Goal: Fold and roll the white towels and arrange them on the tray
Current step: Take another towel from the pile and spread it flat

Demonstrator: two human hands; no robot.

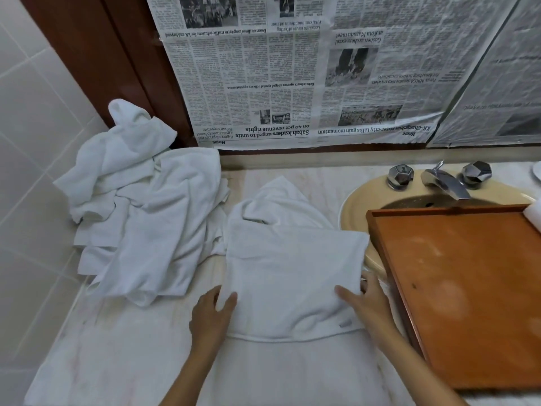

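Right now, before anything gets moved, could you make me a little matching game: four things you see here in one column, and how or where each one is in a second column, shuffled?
Things:
1. wooden tray
2. towel heap
3. half-folded towel
4. newspaper

States:
A. hung upside down
B. gripped by the left hand and right hand
C. crumpled, far left
D. brown, far right

Pairs: 1-D, 2-C, 3-B, 4-A.
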